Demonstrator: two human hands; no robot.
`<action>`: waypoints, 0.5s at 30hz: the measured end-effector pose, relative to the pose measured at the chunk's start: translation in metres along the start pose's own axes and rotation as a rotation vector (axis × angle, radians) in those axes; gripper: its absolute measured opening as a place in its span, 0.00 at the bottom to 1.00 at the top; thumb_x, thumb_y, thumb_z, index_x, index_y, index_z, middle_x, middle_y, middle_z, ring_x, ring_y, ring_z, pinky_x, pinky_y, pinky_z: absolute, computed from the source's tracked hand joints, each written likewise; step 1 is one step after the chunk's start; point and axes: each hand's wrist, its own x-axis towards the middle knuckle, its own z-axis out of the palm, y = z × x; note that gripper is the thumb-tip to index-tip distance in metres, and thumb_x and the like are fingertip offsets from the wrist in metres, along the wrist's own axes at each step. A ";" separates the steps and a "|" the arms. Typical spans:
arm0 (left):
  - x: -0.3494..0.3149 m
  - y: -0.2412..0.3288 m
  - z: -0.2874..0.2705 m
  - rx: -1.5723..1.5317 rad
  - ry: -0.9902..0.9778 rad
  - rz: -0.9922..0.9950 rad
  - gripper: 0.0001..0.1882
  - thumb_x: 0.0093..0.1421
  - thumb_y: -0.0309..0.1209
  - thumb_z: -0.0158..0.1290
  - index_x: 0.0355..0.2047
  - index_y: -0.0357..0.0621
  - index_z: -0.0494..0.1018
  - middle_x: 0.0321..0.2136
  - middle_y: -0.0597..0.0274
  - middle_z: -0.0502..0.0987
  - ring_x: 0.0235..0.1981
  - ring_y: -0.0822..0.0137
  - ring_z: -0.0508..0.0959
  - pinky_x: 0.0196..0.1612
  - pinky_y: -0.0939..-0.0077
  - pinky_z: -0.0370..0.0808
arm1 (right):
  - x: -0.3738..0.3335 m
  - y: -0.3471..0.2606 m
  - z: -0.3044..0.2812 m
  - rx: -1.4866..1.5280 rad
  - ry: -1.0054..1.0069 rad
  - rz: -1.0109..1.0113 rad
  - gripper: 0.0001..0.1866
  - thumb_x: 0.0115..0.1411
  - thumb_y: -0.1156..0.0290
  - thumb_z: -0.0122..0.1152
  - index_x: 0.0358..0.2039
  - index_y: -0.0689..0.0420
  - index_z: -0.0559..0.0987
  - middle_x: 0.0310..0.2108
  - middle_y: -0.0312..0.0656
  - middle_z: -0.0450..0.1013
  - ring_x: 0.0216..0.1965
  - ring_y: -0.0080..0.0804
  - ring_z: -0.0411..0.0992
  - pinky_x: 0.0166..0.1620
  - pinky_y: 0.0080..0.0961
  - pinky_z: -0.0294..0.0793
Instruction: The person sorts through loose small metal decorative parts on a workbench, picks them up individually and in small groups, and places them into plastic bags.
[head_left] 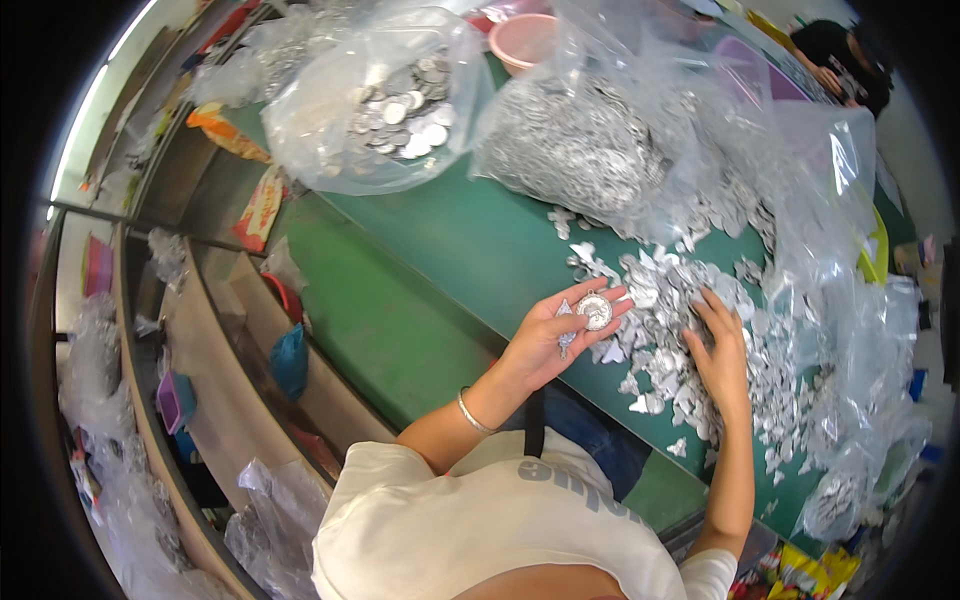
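Observation:
My left hand [545, 340], palm up above the near edge of the green table [430, 250], holds a round silver pendant [594, 311] on its fingers with the thumb against it. A smaller, narrow silver pendant [566, 330] lies beside it in the same hand. To the right, my right hand [722, 355] rests at a heap of small flat silver metal pieces [650, 290], its fingers apart and the tips among them. Nothing shows in its grasp. The heap spreads around and to the right of this hand.
Behind the heap sits a clear plastic bag [570, 140] full of silver pieces. Another bag [375, 125] holds round silver discs, near a pink bowl [522, 42]. Wooden shelves [225, 370] with bags and bins stand left. A person in black [845, 65] is at the far right.

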 end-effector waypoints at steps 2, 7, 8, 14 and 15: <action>-0.003 0.014 0.000 0.054 0.086 0.057 0.26 0.52 0.13 0.39 0.53 0.28 0.52 0.54 0.39 0.56 0.54 0.48 0.61 0.55 0.61 0.62 | -0.009 -0.002 0.000 -0.048 -0.024 0.003 0.20 0.47 0.73 0.59 0.43 0.60 0.71 0.53 0.42 0.61 0.51 0.60 0.57 0.57 0.44 0.53; -0.005 0.093 0.026 0.114 0.116 0.634 0.20 0.54 0.13 0.38 0.49 0.29 0.55 0.49 0.42 0.62 0.51 0.48 0.65 0.53 0.62 0.66 | -0.021 -0.008 0.014 -0.047 -0.043 0.074 0.23 0.47 0.71 0.59 0.46 0.59 0.69 0.59 0.39 0.52 0.57 0.64 0.46 0.58 0.47 0.47; -0.001 0.117 0.027 0.021 0.042 0.724 0.18 0.54 0.13 0.37 0.47 0.27 0.55 0.50 0.42 0.60 0.52 0.47 0.63 0.55 0.61 0.65 | -0.022 -0.010 0.013 -0.059 -0.024 0.066 0.23 0.47 0.71 0.59 0.46 0.59 0.69 0.59 0.40 0.52 0.57 0.63 0.47 0.58 0.47 0.47; 0.053 0.216 -0.014 -0.165 0.396 0.822 0.20 0.53 0.11 0.32 0.47 0.18 0.46 0.48 0.36 0.53 0.47 0.45 0.62 0.54 0.45 0.62 | -0.024 -0.003 0.009 -0.002 -0.008 -0.009 0.25 0.47 0.71 0.59 0.48 0.58 0.68 0.58 0.41 0.54 0.57 0.57 0.49 0.58 0.43 0.49; 0.053 0.193 -0.004 -0.093 0.410 0.879 0.22 0.54 0.12 0.33 0.50 0.22 0.46 0.48 0.36 0.53 0.47 0.45 0.63 0.55 0.46 0.61 | -0.026 -0.008 0.003 -0.008 -0.046 0.046 0.27 0.46 0.71 0.60 0.49 0.57 0.67 0.58 0.41 0.54 0.57 0.60 0.49 0.58 0.43 0.50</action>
